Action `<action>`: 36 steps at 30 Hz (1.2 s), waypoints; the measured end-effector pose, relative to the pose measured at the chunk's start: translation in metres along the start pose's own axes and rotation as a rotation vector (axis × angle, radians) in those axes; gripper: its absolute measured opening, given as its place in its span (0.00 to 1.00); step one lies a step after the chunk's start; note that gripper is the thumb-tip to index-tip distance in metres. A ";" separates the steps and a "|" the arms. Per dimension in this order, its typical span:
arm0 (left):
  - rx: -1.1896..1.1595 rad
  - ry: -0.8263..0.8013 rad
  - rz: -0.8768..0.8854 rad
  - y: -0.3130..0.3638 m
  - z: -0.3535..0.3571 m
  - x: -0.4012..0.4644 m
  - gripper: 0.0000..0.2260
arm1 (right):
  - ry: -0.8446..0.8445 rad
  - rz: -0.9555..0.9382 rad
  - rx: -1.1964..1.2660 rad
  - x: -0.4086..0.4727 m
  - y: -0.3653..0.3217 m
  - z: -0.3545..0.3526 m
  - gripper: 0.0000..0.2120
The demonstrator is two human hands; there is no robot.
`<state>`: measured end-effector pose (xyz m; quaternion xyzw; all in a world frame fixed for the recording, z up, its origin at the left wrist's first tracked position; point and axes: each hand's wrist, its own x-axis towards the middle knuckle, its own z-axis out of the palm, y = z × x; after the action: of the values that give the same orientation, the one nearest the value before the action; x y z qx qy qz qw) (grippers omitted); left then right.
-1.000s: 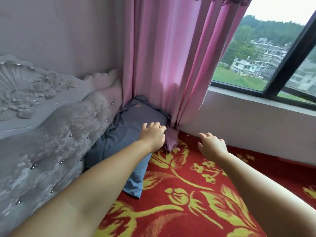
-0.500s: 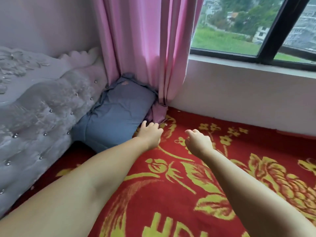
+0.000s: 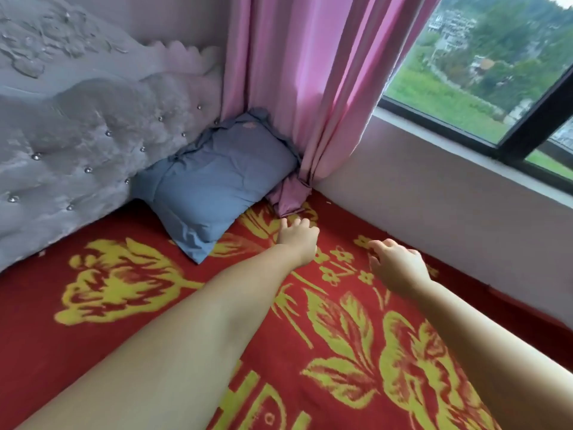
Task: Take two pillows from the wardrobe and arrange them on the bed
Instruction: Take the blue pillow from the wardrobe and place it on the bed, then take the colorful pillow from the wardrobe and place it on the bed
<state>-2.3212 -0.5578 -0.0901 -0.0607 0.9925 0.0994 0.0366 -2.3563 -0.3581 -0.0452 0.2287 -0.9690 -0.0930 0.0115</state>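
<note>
A blue pillow (image 3: pixel 214 181) leans in the bed's far corner, propped against the grey tufted headboard (image 3: pixel 77 141) and the pink curtain (image 3: pixel 310 88). It rests on the bed's red blanket with yellow flowers (image 3: pixel 124 274). My left hand (image 3: pixel 297 240) hovers just right of the pillow's lower corner, near the curtain's bunched hem, fingers loosely spread and holding nothing. My right hand (image 3: pixel 397 265) is further right over the blanket, also empty with fingers apart. No second pillow is in view, and no wardrobe.
A pale wall (image 3: pixel 434 197) runs along the bed's right side under a black-framed window (image 3: pixel 511 125). The curtain's hem (image 3: pixel 288 200) is bunched on the blanket beside the pillow.
My left hand has come off the pillow and drawn back to its right. Both hands moved nearer to me, and my view has shifted so more blanket shows.
</note>
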 end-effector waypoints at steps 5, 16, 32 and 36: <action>0.007 0.083 0.035 -0.045 0.004 -0.052 0.14 | -0.064 0.060 -0.043 0.008 -0.040 0.001 0.17; 0.206 0.189 -0.124 -0.285 -0.074 -0.292 0.14 | 0.005 0.027 0.014 -0.101 -0.289 -0.062 0.16; -0.011 0.203 -0.186 -0.259 -0.034 -0.471 0.15 | 0.034 -0.117 0.084 -0.278 -0.377 -0.075 0.17; 0.005 0.132 -0.314 -0.274 -0.002 -0.571 0.15 | -0.052 -0.222 0.161 -0.341 -0.418 -0.049 0.18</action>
<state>-1.7211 -0.7597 -0.0925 -0.2213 0.9713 0.0859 -0.0135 -1.8636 -0.5823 -0.0676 0.3323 -0.9420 -0.0216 -0.0425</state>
